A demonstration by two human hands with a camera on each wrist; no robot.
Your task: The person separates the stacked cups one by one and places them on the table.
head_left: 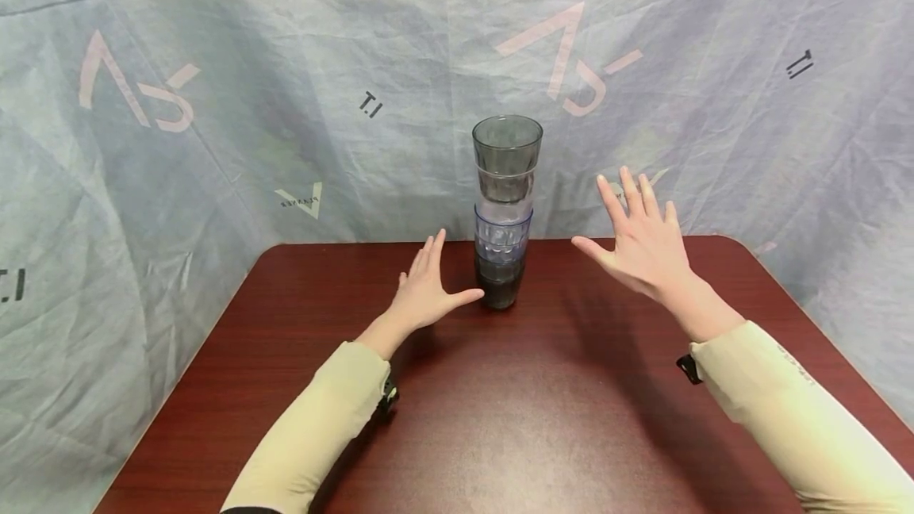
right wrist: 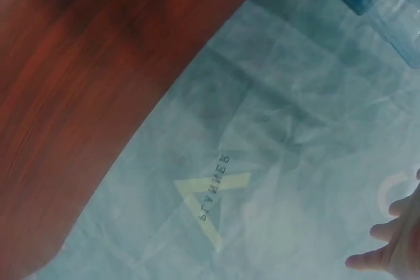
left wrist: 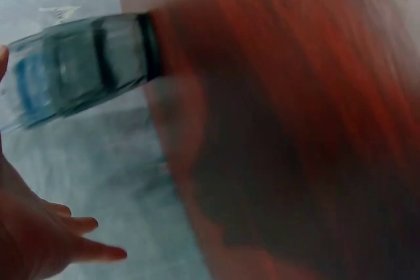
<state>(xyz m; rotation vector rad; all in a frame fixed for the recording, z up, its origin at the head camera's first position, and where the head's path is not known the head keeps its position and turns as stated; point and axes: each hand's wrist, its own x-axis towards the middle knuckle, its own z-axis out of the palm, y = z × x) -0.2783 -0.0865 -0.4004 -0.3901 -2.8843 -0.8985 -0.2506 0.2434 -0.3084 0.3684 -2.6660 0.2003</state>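
A tall stack of see-through tumblers stands upright near the table's back edge. On top is a smoky grey tumbler (head_left: pixel 508 161), with a clear section and a blue-rimmed tumbler (head_left: pixel 503 238) lower down and a dark tumbler (head_left: pixel 499 292) at the bottom. My left hand (head_left: pixel 424 288) is just left of the stack's base, fingers spread, its thumb tip overlapping the dark tumbler's edge in the head view. Raised to the right of the stack, my right hand (head_left: pixel 646 252) has its fingers spread wide and holds nothing. The left wrist view shows the stack blurred.
The dark red wooden table (head_left: pixel 500 419) has rounded back corners. Behind it hangs a creased grey cloth (head_left: pixel 400 38) printed with letters and shapes. Light sleeves (head_left: pixel 314 427) cover both forearms, and a dark band (head_left: pixel 689 369) shows at the right wrist.
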